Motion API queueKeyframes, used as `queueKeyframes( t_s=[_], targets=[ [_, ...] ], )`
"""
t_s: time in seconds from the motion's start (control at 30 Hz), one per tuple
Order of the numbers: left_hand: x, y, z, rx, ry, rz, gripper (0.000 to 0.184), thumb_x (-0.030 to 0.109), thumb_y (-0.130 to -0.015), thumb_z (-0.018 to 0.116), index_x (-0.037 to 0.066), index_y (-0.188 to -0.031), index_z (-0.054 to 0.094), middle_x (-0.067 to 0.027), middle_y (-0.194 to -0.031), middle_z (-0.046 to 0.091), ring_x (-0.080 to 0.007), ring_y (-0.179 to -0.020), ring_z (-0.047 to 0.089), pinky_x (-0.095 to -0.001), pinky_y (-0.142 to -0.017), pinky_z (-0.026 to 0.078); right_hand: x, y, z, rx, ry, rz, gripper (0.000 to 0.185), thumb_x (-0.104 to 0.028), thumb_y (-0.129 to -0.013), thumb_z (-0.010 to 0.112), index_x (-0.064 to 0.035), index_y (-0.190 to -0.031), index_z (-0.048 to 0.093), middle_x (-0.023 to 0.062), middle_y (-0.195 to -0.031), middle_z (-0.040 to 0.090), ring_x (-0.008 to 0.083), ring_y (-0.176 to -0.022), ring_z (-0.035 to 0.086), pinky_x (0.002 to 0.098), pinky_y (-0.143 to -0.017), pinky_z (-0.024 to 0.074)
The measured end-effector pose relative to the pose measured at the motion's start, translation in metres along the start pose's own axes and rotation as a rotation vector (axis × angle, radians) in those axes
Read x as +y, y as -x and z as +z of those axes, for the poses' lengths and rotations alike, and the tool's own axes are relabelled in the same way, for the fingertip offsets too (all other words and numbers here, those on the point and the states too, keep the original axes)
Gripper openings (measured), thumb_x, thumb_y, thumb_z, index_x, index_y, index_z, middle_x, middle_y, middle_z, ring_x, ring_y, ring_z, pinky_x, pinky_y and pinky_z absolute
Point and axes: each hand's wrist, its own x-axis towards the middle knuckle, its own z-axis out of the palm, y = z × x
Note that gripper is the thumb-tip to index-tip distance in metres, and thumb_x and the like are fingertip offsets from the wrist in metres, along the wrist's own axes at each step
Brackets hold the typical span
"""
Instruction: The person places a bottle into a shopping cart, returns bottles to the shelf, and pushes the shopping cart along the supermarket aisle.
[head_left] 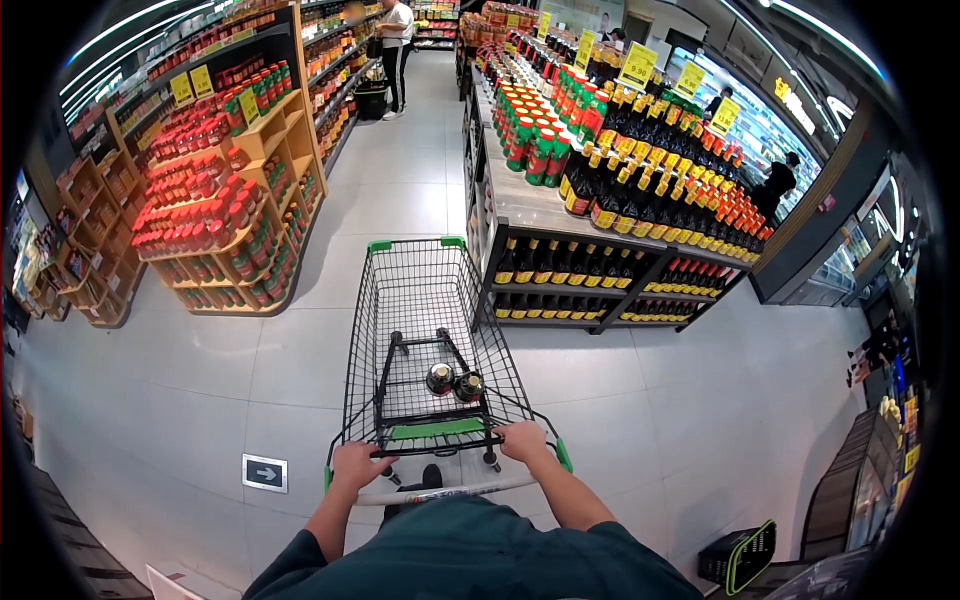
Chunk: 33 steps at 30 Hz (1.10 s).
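Note:
In the head view, a black wire shopping cart (368, 330) with green corner pieces stands in front of my body. My left hand (358, 466) is closed around the left part of its near upper frame. On the right part of that frame, my right hand (522, 440) is closed too. Two dark bottles with light caps, a left bottle (440, 378) and a right bottle (468, 387), stand near the handle end of the basket. The white handle bar (450, 495) runs close to my waist, partly covered by my dark shirt.
A display counter (540, 210) loaded with dark sauce bottles stands ahead on the right. Wooden shelves (265, 150) of red-lidded jars are at left. Between them, an aisle leads to a standing person (396, 50). A black shopping basket (735, 555) sits at lower right.

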Motion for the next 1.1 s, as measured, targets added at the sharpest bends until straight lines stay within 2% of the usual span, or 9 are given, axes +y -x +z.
queueKeyframes(
  t_s=[0.17, 0.27, 0.3, 0.43, 0.57, 0.67, 0.83, 0.97, 1.1],
  targets=[
    [-0.016, -0.023, -0.009, -0.042, -0.009, -0.005, 0.056, 0.069, -0.075, 0.068, 0.014, -0.080, 0.079, -0.0076, -0.072, 0.070, -0.0277, -0.075, 0.067, -0.0415, -0.063, 0.051, -0.005, -0.025, 0.001, 0.126, 0.023, -0.038, 0.037, -0.023, -0.079, 0.062, -0.0355, -0.111, 0.075, 0.0052, -0.088, 0.075, 0.0283, -0.081, 0.071, 0.0443, -0.066, 0.0563],
    [-0.026, -0.037, -0.010, -0.058, -0.002, -0.008, 0.057, 0.071, -0.076, 0.067, 0.014, -0.080, 0.079, -0.0076, -0.072, 0.070, -0.0277, -0.074, 0.067, -0.0418, -0.063, 0.051, -0.006, -0.042, 0.003, 0.135, 0.031, -0.047, 0.035, -0.023, -0.078, 0.063, -0.0342, -0.109, 0.076, 0.0051, -0.088, 0.075, 0.0278, -0.081, 0.072, 0.0443, -0.067, 0.0566],
    [-0.028, -0.042, -0.012, -0.064, -0.011, -0.008, 0.059, 0.072, -0.076, 0.067, 0.015, -0.082, 0.079, -0.0075, -0.073, 0.071, -0.0274, -0.075, 0.068, -0.0412, -0.064, 0.052, -0.007, -0.046, 0.000, 0.135, 0.002, -0.043, 0.029, -0.027, -0.078, 0.065, -0.0304, -0.104, 0.077, 0.0068, -0.090, 0.075, 0.0291, -0.085, 0.071, 0.0440, -0.070, 0.0560],
    [-0.032, -0.057, -0.019, -0.079, -0.037, -0.032, 0.058, 0.073, -0.076, 0.066, 0.017, -0.087, 0.081, -0.0071, -0.074, 0.071, -0.0271, -0.078, 0.069, -0.0406, -0.066, 0.053, -0.010, -0.064, -0.007, 0.119, 0.042, -0.046, 0.028, -0.031, -0.081, 0.065, -0.0324, -0.107, 0.076, 0.0058, -0.092, 0.075, 0.0281, -0.087, 0.071, 0.0435, -0.073, 0.0565],
    [-0.039, -0.074, -0.019, -0.072, -0.027, -0.024, 0.059, 0.073, -0.076, 0.065, 0.017, -0.085, 0.080, -0.0077, -0.073, 0.071, -0.0275, -0.076, 0.069, -0.0412, -0.066, 0.053, -0.012, -0.078, -0.018, 0.109, 0.044, -0.036, 0.027, -0.031, -0.082, 0.065, -0.0333, -0.107, 0.076, 0.0056, -0.095, 0.075, 0.0280, -0.091, 0.071, 0.0437, -0.074, 0.0566],
    [-0.043, -0.088, -0.017, -0.083, -0.021, -0.035, 0.060, 0.074, -0.076, 0.064, 0.016, -0.082, 0.079, -0.0082, -0.072, 0.070, -0.0277, -0.075, 0.069, -0.0420, -0.065, 0.053, -0.006, -0.095, -0.019, 0.134, 0.088, -0.070, 0.037, -0.024, -0.078, 0.061, -0.0338, -0.112, 0.075, 0.0042, -0.091, 0.075, 0.0279, -0.084, 0.071, 0.0437, -0.070, 0.0569],
    [-0.047, -0.111, -0.014, -0.057, -0.015, -0.027, 0.062, 0.074, -0.076, 0.064, 0.014, -0.076, 0.077, -0.0089, -0.072, 0.070, -0.0283, -0.078, 0.068, -0.0420, -0.065, 0.053, -0.003, -0.114, -0.033, 0.145, 0.087, -0.071, 0.036, -0.025, -0.078, 0.062, -0.0327, -0.110, 0.075, 0.0039, -0.089, 0.075, 0.0274, -0.084, 0.071, 0.0435, -0.071, 0.0570],
    [-0.051, -0.134, -0.010, -0.044, -0.013, -0.012, 0.063, 0.074, -0.076, 0.064, 0.013, -0.076, 0.077, -0.0085, -0.073, 0.071, -0.0280, -0.078, 0.068, -0.0413, -0.066, 0.053, 0.002, -0.133, -0.046, 0.143, 0.074, -0.062, 0.024, -0.030, -0.082, 0.064, -0.0316, -0.102, 0.077, 0.0052, -0.087, 0.074, 0.0286, -0.085, 0.071, 0.0437, -0.072, 0.0561],
    [-0.055, -0.159, -0.009, -0.004, -0.050, 0.018, 0.061, 0.073, -0.077, 0.064, 0.013, -0.077, 0.078, -0.0084, -0.073, 0.071, -0.0284, -0.081, 0.067, -0.0421, -0.067, 0.052, 0.008, -0.159, -0.055, 0.158, 0.074, -0.075, 0.022, -0.031, -0.081, 0.065, -0.0308, -0.100, 0.077, 0.0055, -0.085, 0.074, 0.0289, -0.083, 0.071, 0.0444, -0.070, 0.0560]
  ],
)
